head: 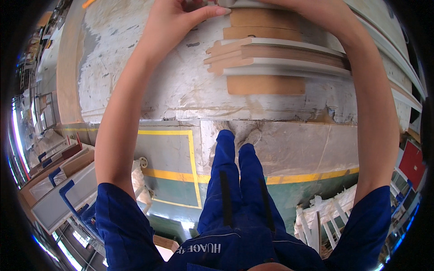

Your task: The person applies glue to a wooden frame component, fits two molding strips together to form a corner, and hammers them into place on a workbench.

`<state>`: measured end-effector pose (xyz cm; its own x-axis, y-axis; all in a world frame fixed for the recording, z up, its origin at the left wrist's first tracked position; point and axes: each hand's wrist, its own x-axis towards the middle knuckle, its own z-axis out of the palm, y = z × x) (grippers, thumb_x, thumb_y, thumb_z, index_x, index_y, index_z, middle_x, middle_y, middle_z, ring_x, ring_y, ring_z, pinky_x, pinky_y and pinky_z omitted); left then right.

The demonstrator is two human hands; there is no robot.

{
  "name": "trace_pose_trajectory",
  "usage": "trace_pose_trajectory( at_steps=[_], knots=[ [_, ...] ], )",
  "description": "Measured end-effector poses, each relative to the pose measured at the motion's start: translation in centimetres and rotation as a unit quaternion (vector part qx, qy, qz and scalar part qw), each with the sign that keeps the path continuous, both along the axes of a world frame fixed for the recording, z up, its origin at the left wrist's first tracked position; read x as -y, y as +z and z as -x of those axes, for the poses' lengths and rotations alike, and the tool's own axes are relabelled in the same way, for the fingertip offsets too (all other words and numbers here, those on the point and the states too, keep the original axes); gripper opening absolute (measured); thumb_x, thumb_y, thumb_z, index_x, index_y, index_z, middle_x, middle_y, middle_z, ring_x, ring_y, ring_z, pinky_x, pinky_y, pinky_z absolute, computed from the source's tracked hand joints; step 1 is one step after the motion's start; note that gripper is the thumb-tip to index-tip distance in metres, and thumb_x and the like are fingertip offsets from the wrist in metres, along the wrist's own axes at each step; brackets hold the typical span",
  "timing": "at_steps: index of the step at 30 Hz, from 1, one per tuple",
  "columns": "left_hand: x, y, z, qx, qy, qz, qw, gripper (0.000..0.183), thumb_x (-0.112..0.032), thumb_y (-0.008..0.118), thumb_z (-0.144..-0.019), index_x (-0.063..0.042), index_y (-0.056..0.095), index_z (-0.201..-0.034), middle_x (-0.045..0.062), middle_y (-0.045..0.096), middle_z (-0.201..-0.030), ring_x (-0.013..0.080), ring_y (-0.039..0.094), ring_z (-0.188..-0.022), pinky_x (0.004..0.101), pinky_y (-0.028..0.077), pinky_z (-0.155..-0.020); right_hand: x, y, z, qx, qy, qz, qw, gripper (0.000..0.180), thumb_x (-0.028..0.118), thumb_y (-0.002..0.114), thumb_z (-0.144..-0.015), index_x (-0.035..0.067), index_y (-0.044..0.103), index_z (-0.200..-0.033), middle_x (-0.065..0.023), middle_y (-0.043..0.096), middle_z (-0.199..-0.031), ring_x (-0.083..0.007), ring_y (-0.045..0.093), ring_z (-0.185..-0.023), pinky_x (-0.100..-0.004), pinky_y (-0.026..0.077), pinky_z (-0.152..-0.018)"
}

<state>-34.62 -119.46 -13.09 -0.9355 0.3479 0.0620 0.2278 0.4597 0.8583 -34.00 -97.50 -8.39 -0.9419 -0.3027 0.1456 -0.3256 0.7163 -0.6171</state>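
My left hand (pixel 198 12) is at the top edge of the view. Its thumb lies beside the end of a pale moulding strip (pixel 249 4), while most of its fingers are cut off. My right hand (pixel 293 2) shows only its wrist end above that strip; its fingers lie out of view. Closer to me, two long white moulding strips (pixel 288 63) with bare brown wood faces lie side by side, their stepped ends pointing left. Flat brown boards (pixel 266 84) lie under and around them. All of this rests on a worn, white-painted workbench (pixel 162 91).
More long pale strips (pixel 390 44) extend at the right, beyond my forearm. A yellow floor line (pixel 166 173) crosses behind my legs. Blue-handled racks with panels (pixel 64 193) stand at the left, and a padded white rack (pixel 325 216) at lower right. An orange object (pixel 89 3) lies at the far left.
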Motion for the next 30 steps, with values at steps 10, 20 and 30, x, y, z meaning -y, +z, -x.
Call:
trace_pose_trajectory(
  at_steps=[10,20,30],
  knots=[
    [0.1,-0.9,0.5,-0.04,0.0,-0.017,0.999,0.045,-0.019,0.077,-0.078,0.001,0.063,-0.116,0.013,0.067,-0.113,0.0215,0.062,-0.105,0.0336,0.047,-0.093,2.1,1.8,-0.5,0.07,-0.09,0.002,0.994,0.047,0.033,0.073,-0.076,0.001,0.067,-0.11,-0.0172,0.068,-0.108,-0.0279,0.064,-0.101,-0.0332,0.048,-0.089],
    [-0.5,1.2,-0.2,0.091,0.023,-0.021,0.995,0.038,-0.02,0.075,-0.081,-0.002,0.065,-0.113,0.007,0.069,-0.1,0.0121,0.061,-0.08,0.0268,0.051,-0.068,1.4,0.5,-0.5,-0.052,-0.021,-0.068,0.996,0.045,0.031,0.073,-0.073,0.006,0.068,-0.108,-0.019,0.069,-0.101,-0.0331,0.065,-0.096,-0.0362,0.05,-0.084],
    [0.3,-0.7,0.4,0.029,-0.026,-0.033,0.999,0.039,-0.024,0.073,-0.083,-0.003,0.066,-0.115,0.01,0.069,-0.108,0.0181,0.063,-0.097,0.0315,0.049,-0.085,2.0,1.0,-0.7,-0.022,-0.037,-0.035,0.998,0.049,0.029,0.077,-0.07,0.0,0.066,-0.108,-0.0194,0.069,-0.098,-0.0312,0.067,-0.091,-0.0351,0.052,-0.08]
  ],
)
